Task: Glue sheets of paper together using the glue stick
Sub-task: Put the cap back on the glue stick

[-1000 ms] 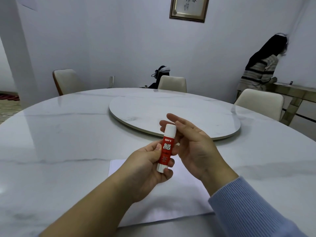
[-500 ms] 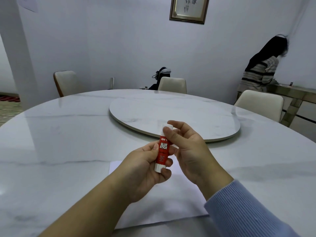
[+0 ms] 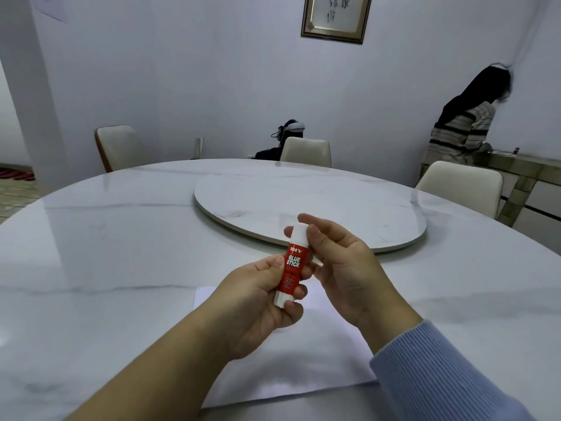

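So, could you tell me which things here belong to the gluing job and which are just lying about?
Job: glue stick, cap on, gripped by left hand; right hand pinching the cap; paper on the table.

Lying about: turntable, chairs, framed picture.

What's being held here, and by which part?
A glue stick: the left hand grips its red body and base, the right hand pinches its white cap.

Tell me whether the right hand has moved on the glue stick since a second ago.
Yes. The right hand closed in from open fingers beside the glue stick to pinching its white cap, judged against the turntable behind.
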